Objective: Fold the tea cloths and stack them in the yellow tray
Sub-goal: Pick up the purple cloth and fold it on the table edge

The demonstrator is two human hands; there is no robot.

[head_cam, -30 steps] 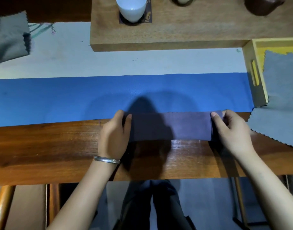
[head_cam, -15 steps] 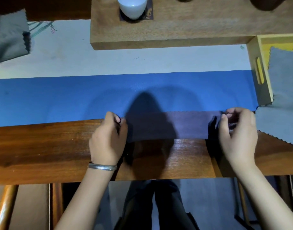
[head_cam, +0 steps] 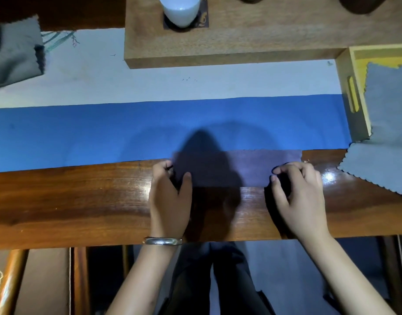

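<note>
A dark purple tea cloth (head_cam: 236,167), folded into a long strip, lies flat across the near edge of the blue runner (head_cam: 81,133) and the wooden table. My left hand (head_cam: 170,201) pinches its left end between thumb and fingers. At the strip's near right corner, my right hand (head_cam: 297,194) has its fingers curled on the cloth and hides that corner. The yellow tray (head_cam: 352,94) stands at the right edge. A grey cloth (head_cam: 391,123) lies unfolded in it and hangs over its near wall onto the table.
A crumpled grey cloth (head_cam: 15,53) sits at the far left on the white mat. A raised wooden tea board (head_cam: 241,42) with a white cup (head_cam: 180,10) and dark teaware runs along the back. The table's front edge is just below my wrists.
Both hands have slid from the strip's far corners toward its near edge, and the right hand has moved inward to the left. The purple strip stays flat in place.
</note>
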